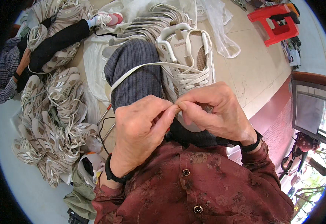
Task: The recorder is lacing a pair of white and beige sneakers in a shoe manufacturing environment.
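A beige and white sneaker rests by my knee, its toe end partly hidden behind my hands. White laces cross its front. One long flat shoelace runs out from it over my striped trouser leg and drops down the far side. My left hand and my right hand meet fingertip to fingertip just in front of the sneaker. Thumb and forefinger are pinched in each. Whatever lies between the fingertips is too small or hidden to make out.
At the left lies a big heap of similar sneakers, where another person's hand touches one. Beyond my knee, several grey-beige shoe pieces lie in a row on white plastic. A red plastic stool stands at the far right.
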The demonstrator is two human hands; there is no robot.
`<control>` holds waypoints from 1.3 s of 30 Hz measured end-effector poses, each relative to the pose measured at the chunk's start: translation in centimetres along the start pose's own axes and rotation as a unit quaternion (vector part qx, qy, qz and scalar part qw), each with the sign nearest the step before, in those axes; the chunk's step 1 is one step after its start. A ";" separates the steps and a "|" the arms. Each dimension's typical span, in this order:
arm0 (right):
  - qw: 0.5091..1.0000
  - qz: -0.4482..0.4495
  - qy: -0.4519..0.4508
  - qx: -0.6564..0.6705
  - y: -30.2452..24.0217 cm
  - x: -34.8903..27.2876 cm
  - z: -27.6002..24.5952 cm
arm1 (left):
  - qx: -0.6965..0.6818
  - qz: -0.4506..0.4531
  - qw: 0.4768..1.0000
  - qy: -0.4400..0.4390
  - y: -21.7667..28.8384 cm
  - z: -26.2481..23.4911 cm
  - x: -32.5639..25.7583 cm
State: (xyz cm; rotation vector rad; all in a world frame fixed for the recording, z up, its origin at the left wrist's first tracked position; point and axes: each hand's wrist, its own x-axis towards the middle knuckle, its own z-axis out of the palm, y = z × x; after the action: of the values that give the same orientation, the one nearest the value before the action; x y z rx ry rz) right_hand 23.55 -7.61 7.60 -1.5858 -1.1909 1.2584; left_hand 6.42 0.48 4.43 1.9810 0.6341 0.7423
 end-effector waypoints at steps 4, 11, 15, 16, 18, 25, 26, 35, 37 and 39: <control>0.996 0.061 -0.010 0.068 -0.7 -0.1 0.0 | -0.130 -0.184 0.973 -0.038 0.3 -0.4 -0.2; 0.991 0.084 -0.027 0.097 -0.5 -0.2 0.0 | -0.219 -0.257 0.938 -0.080 0.0 -1.2 0.0; 0.991 0.084 -0.028 0.104 -0.6 -0.1 0.2 | -0.264 -0.300 0.911 -0.101 -0.4 -1.6 0.1; 0.990 0.084 -0.028 0.107 -0.6 -0.1 0.2 | -0.278 -0.313 0.902 -0.109 -0.5 -1.7 0.2; 0.991 0.076 -0.027 0.111 -0.5 0.0 0.3 | -0.287 -0.316 0.898 -0.110 -0.7 -1.9 0.2; 0.989 0.088 -0.032 0.117 -0.2 0.2 0.5 | -0.341 -0.336 0.873 -0.093 -1.3 -1.8 0.4; 0.989 0.088 -0.033 0.118 -0.1 0.3 0.5 | -0.341 -0.337 0.873 -0.093 -1.4 -1.7 0.3; 0.992 0.064 -0.028 0.107 0.1 0.5 0.9 | -0.342 -0.314 0.885 -0.035 -2.2 -1.3 0.1; 0.992 0.058 -0.022 0.112 0.1 0.5 1.0 | -0.344 -0.297 0.890 -0.018 -2.2 -1.2 0.2; 0.992 0.054 -0.021 0.114 0.3 0.5 1.0 | -0.344 -0.300 0.890 -0.015 -2.0 -1.2 0.3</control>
State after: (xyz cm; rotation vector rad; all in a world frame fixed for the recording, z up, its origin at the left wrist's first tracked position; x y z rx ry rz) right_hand 22.70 -7.22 7.01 -1.4765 -0.9596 1.4492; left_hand 5.45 2.29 3.28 1.0532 0.7772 0.4514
